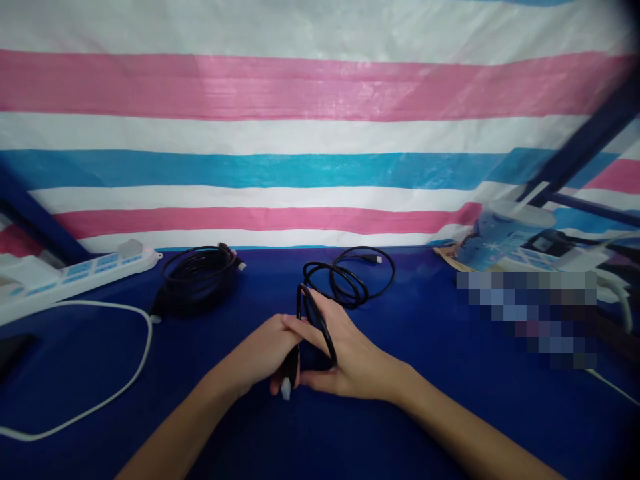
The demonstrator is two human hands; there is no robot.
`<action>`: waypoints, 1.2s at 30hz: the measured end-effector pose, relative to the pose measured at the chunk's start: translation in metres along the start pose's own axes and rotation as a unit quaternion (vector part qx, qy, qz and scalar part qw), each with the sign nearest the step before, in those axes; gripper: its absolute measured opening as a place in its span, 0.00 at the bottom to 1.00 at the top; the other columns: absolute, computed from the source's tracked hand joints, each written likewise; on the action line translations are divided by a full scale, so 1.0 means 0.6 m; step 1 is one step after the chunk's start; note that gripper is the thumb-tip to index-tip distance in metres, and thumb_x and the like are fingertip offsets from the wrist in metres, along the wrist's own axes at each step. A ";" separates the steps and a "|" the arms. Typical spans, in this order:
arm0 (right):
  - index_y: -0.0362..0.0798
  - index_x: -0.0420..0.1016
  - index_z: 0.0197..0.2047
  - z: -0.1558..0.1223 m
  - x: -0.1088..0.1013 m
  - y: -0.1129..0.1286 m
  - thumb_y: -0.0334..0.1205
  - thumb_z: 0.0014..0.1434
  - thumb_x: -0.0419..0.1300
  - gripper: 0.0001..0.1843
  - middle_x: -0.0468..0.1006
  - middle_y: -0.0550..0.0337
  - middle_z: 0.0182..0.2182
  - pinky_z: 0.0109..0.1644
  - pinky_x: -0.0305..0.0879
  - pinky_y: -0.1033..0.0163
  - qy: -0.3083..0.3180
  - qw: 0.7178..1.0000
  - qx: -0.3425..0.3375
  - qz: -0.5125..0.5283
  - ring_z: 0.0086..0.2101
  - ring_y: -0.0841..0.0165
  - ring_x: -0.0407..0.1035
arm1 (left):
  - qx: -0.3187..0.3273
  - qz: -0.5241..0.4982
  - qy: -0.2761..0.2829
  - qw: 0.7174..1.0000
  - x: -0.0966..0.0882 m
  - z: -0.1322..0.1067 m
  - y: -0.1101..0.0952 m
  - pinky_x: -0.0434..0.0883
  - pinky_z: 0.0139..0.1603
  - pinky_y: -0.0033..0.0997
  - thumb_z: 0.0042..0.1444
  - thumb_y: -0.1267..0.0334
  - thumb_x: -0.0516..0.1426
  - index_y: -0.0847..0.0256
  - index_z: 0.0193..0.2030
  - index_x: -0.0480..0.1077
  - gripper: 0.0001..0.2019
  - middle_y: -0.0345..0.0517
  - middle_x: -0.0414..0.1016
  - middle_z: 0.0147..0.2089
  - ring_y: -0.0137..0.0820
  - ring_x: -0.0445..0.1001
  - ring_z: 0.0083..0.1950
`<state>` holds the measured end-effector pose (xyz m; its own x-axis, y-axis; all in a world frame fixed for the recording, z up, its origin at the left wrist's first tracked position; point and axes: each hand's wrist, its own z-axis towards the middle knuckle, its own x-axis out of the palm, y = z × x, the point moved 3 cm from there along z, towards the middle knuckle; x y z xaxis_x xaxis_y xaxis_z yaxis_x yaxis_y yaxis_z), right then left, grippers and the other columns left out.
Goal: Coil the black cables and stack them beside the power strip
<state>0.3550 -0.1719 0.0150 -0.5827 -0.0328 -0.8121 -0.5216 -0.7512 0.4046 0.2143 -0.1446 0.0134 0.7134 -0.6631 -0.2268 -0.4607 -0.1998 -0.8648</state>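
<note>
Both my hands meet over the blue table on a black cable point(327, 337) bent into a loop. My left hand point(273, 347) is closed around it, and a pale-tipped connector point(286, 388) pokes out below those fingers. Around the loop's right side curls my right hand point(345, 353), its fingers partly hidden behind the cable. Just beyond lies another stretch of loosely coiled black cable point(345, 283) with a connector point(377, 259) at its end; whether it joins the held loop I cannot tell. To the left rests a thick bundle of black cables point(203, 280).
A white power strip point(115, 265) with a white cord point(145, 360) sits at left, near a dark flat object point(15, 353). At right stand a blue patterned cup point(495, 237) and more cords. A striped sheet point(320, 170) hangs behind the table point(420, 327).
</note>
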 end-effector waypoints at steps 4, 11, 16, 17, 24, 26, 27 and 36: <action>0.41 0.52 0.66 0.000 0.010 -0.018 0.32 0.58 0.55 0.34 0.45 0.31 0.65 0.60 0.49 0.39 -0.048 0.997 -0.018 -0.049 0.64 0.50 0.43 | -0.029 0.013 0.089 0.995 0.010 -0.016 -0.005 0.54 0.10 0.20 0.58 0.54 0.48 0.65 0.42 0.68 0.16 0.35 0.65 0.13 0.25 0.58 0.09; 0.44 0.72 0.35 0.015 -0.004 -0.033 0.35 0.61 0.54 0.07 0.75 0.55 0.33 0.44 0.62 0.60 -0.106 0.992 0.043 -0.048 0.38 0.67 0.69 | 0.264 0.295 -0.168 0.903 -0.009 -0.021 -0.026 0.71 0.36 0.34 0.65 0.60 0.40 0.64 0.36 0.72 0.20 0.49 0.78 0.32 0.33 0.76 0.33; 0.46 0.57 0.19 0.019 -0.013 -0.039 0.34 0.63 0.48 0.20 0.60 0.66 0.16 0.30 0.52 0.65 -0.120 0.981 0.142 -0.052 0.20 0.74 0.55 | 0.510 0.467 -0.222 0.687 -0.012 -0.037 -0.029 0.68 0.50 0.41 0.58 0.64 0.55 0.57 0.53 0.69 0.16 0.50 0.74 0.49 0.39 0.71 0.50; 0.46 0.56 0.19 0.019 -0.011 -0.038 0.33 0.62 0.48 0.19 0.60 0.67 0.16 0.30 0.50 0.65 -0.115 0.980 0.157 -0.053 0.20 0.74 0.54 | 0.519 0.459 -0.238 0.681 -0.013 -0.039 -0.030 0.68 0.48 0.41 0.57 0.61 0.58 0.57 0.51 0.70 0.15 0.50 0.74 0.48 0.39 0.72 0.48; 0.44 0.60 0.19 0.017 0.015 -0.017 0.29 0.53 0.53 0.13 0.64 0.65 0.17 0.33 0.47 0.62 -0.046 0.977 0.196 -0.065 0.21 0.74 0.55 | 0.431 0.222 -0.164 0.859 -0.003 -0.030 -0.038 0.67 0.41 0.26 0.59 0.57 0.56 0.59 0.36 0.73 0.09 0.41 0.76 0.38 0.28 0.72 0.39; 0.44 0.66 0.23 0.016 0.018 -0.011 0.30 0.56 0.53 0.11 0.69 0.61 0.21 0.35 0.50 0.60 -0.038 0.978 0.191 -0.072 0.24 0.71 0.60 | 0.326 0.120 -0.141 0.927 -0.006 -0.018 -0.032 0.67 0.38 0.25 0.61 0.57 0.52 0.61 0.31 0.72 0.13 0.42 0.74 0.34 0.27 0.71 0.36; 0.44 0.70 0.27 0.016 0.018 -0.008 0.32 0.59 0.53 0.10 0.73 0.57 0.26 0.37 0.52 0.58 -0.039 0.979 0.187 -0.077 0.28 0.68 0.63 | 0.272 0.067 -0.144 0.949 -0.009 -0.012 -0.028 0.66 0.35 0.25 0.61 0.56 0.51 0.61 0.28 0.70 0.15 0.42 0.73 0.31 0.27 0.70 0.34; 0.45 0.68 0.25 0.013 0.016 0.010 0.42 0.64 0.51 0.17 0.69 0.62 0.21 0.44 0.63 0.59 -0.030 0.958 0.232 0.167 0.27 0.70 0.65 | 0.082 -0.093 -0.164 0.979 -0.034 0.017 -0.002 0.64 0.26 0.28 0.58 0.45 0.48 0.63 0.24 0.69 0.24 0.44 0.69 0.23 0.29 0.67 0.25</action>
<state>0.3415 -0.1717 0.0131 -0.7929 -0.1717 -0.5847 -0.5126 -0.3310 0.7923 0.2056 -0.1234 0.0144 0.9203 -0.3535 -0.1675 -0.2354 -0.1585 -0.9589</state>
